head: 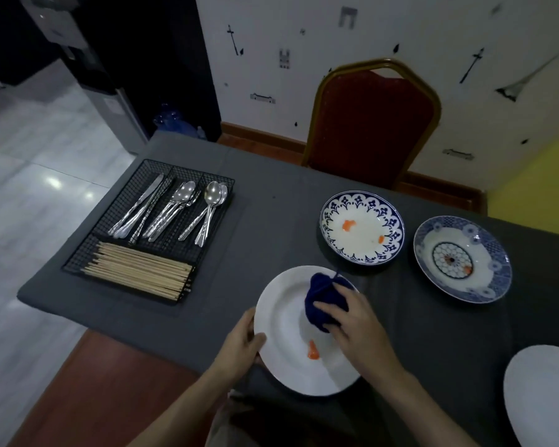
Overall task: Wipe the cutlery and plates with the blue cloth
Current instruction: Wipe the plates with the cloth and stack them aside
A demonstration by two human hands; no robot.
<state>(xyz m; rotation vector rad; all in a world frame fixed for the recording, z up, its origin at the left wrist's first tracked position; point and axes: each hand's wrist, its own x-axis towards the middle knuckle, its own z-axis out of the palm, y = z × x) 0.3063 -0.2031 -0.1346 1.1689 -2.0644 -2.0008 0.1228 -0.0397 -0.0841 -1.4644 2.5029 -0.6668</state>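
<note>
Right hand [359,324]: fingers curled over the bunched blue cloth [323,303], pressing it into the white plate [281,317]
Left hand [239,346]: fingers and thumb pinch that plate's near-left rim
Progress: early, I judge; an orange smear [313,352] lies just below the right fingers; two patterned plates [362,227] beyond them carry orange spots too; cutlery in the wire tray [88,250], far left of the fingers, looks untouched
Count: four plates, one cut by the frame; one cloth; one tray; utensils too overlapped to count
</note>
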